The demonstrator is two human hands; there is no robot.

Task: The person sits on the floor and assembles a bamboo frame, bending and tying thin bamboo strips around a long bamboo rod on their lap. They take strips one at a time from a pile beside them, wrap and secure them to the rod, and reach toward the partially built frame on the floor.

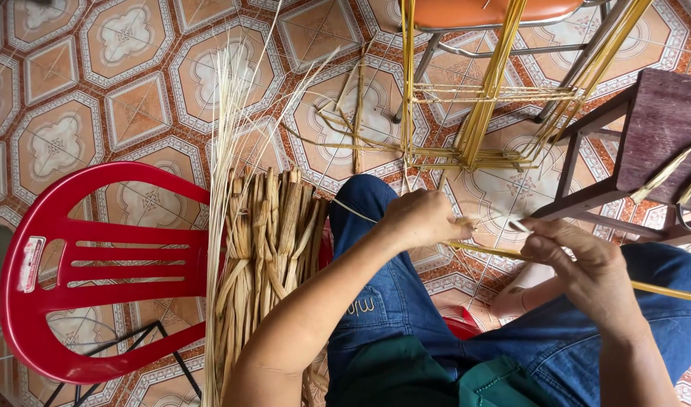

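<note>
The left hand sits above the left knee with its grip pressed together on the near end of a yellow cane strip. The right hand lies just beside it, above the right thigh, fingers curled and pinching the same strip further along. The strip passes under the right hand and runs out toward the right edge of the view. A thin pale fibre trails from the left hand across the knee.

On the tiled floor ahead stands a partly woven cane frame, its upright yellow stakes crossed by a few horizontal bands. Behind it are the metal legs of an orange-seated chair. A dark wooden stool stands to the right, near the right hand.

To the left, a bundle of dried flat fibre leans against a red plastic chair, touching the left thigh. Long pale reeds rise from the same bundle.

The person wears blue jeans.
</note>
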